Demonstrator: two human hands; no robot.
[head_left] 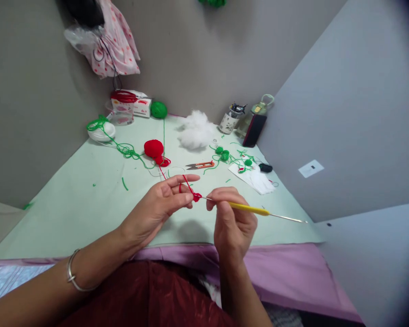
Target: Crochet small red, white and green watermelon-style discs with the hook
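Delicately, the left hand (157,200) pinches a small red crochet piece (197,197), index finger extended, while the right hand (234,222) curls around a yellow-handled hook (250,209) meeting its edge.

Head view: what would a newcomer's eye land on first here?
Probably the yellow-handled hook, bright in the right hand near the middle, its thin end at the small red yarn piece pinched in the left hand. Next comes the red yarn ball on the pale green tabletop beyond the left hand, then the white fluff farther back, to its right.
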